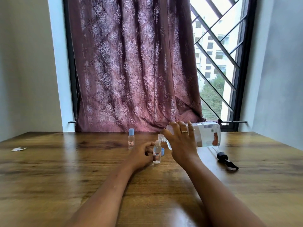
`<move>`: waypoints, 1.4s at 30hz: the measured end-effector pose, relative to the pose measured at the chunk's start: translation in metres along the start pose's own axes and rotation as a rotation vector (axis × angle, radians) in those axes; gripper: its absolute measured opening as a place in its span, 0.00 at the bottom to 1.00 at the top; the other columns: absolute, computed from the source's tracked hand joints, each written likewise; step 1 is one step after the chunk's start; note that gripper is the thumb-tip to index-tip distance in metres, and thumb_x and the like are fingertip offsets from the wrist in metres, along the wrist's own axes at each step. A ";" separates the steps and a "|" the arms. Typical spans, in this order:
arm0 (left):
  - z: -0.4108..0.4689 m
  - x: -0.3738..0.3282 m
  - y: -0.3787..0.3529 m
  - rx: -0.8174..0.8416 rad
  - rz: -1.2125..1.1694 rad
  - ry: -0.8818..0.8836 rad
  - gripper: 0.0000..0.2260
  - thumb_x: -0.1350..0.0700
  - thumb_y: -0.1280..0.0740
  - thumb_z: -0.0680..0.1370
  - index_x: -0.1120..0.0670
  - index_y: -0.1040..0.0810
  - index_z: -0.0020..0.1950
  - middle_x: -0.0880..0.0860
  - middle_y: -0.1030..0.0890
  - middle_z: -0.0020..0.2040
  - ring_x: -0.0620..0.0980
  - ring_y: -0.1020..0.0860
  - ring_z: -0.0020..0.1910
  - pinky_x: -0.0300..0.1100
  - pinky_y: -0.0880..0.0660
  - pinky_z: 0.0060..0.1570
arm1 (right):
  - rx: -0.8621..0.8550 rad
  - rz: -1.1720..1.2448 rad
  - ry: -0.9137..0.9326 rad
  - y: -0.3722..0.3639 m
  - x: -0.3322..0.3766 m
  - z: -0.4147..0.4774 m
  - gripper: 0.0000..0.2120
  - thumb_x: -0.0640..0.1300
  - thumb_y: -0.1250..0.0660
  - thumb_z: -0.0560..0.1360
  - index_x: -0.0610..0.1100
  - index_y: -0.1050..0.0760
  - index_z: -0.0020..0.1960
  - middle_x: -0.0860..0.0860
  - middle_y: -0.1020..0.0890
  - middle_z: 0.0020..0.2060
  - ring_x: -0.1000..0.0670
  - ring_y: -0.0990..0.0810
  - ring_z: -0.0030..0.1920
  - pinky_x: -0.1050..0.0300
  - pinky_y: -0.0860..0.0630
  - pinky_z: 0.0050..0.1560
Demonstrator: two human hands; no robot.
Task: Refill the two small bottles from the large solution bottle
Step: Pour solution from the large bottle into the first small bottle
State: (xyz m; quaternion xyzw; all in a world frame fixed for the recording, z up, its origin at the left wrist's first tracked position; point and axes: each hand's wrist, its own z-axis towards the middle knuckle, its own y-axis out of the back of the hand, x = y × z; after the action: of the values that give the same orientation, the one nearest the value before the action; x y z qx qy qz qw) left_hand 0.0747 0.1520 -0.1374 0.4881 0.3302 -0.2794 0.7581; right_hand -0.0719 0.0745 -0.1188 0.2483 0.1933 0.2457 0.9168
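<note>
Two small bottles are out on our desk (pixel 65 169). The open small bottle (pixel 157 152) stands upright near the middle, and our left grip (pixel 142 154) holds it low down, fingers curled round its left side. Its blue cap (pixel 162 151) lies on the desk just beside it, on the right.

The capped small bottle (pixel 131 141) stands upright further back and to the left, apart from both grips.

Our right grip (pixel 180 143) is wrapped round the large solution bottle (pixel 205 134) near its shoulder, with a ring (pixel 184 131) showing on one finger. That bottle is tipped almost flat, base out to the right, and its threaded neck (pixel 161 138) angles down right over the open bottle's mouth. We honestly can't tell if the neck touches the rim or if anything is flowing.

Off to the right a black pump head (pixel 227 160) lies on the desk, well apart from the bottles. Far left there's a scrap of paper (pixel 18 149). Behind it all hangs a maroon curtain (pixel 131 63).
</note>
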 end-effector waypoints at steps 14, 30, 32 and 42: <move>-0.001 0.000 0.002 -0.032 0.057 -0.012 0.18 0.53 0.27 0.72 0.44 0.27 0.60 0.41 0.20 0.43 0.38 0.23 0.43 0.36 0.27 0.46 | -0.042 0.032 0.008 -0.001 0.000 0.000 0.29 0.36 0.33 0.56 0.52 0.28 0.55 0.43 0.26 0.60 0.37 0.29 0.62 0.38 0.48 0.67; 0.000 0.000 -0.002 -0.077 0.115 -0.109 0.17 0.59 0.28 0.72 0.51 0.24 0.59 0.40 0.20 0.44 0.24 0.25 0.38 0.19 0.32 0.39 | -0.260 0.532 -0.325 0.018 -0.020 0.016 0.40 0.43 0.27 0.60 0.56 0.41 0.67 0.45 0.33 0.64 0.40 0.32 0.63 0.44 0.33 0.61; 0.000 0.001 -0.002 -0.091 0.122 -0.116 0.16 0.61 0.29 0.72 0.51 0.24 0.59 0.41 0.21 0.45 0.26 0.25 0.39 0.18 0.33 0.39 | -0.278 0.659 -0.363 0.017 -0.027 0.017 0.41 0.44 0.25 0.60 0.55 0.42 0.67 0.45 0.31 0.64 0.41 0.31 0.62 0.45 0.31 0.60; 0.001 0.002 -0.003 -0.053 0.117 -0.079 0.19 0.57 0.30 0.74 0.48 0.28 0.63 0.45 0.19 0.52 0.34 0.24 0.44 0.25 0.31 0.41 | -0.216 0.971 -0.516 0.000 -0.042 0.014 0.37 0.46 0.22 0.63 0.45 0.38 0.65 0.41 0.32 0.63 0.41 0.32 0.62 0.48 0.34 0.61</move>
State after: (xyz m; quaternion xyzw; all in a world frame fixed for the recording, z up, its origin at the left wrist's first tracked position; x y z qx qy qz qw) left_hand 0.0743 0.1502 -0.1405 0.4751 0.2780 -0.2447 0.7982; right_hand -0.0995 0.0467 -0.0979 0.2654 -0.2001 0.5893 0.7363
